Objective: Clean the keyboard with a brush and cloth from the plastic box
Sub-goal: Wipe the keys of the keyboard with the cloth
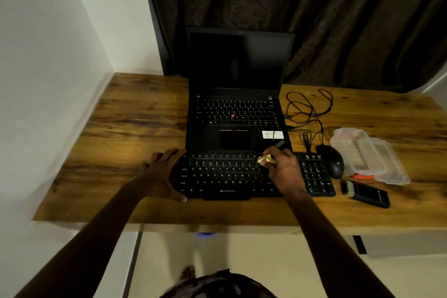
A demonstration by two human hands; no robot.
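Observation:
A black external keyboard (227, 176) lies at the front of the wooden desk (135, 113), just before an open laptop. My right hand (283, 169) is closed on a small crumpled yellowish cloth (264, 159) and presses it on the keys at the upper right of the main key block. My left hand (162, 174) rests with fingers spread against the keyboard's left end, holding nothing. The brush (348, 187) lies on the desk to the right, bristles toward me, partly on a black flat device. The clear plastic box (348, 147) and its lid (384, 164) sit at the right.
The open black laptop (235, 113) stands behind the keyboard with a dark screen. A black mouse (332, 161) and its tangled cable (307, 109) lie right of the keyboard. A black flat device (372, 196) sits near the front right. White wall on the left, dark curtain behind.

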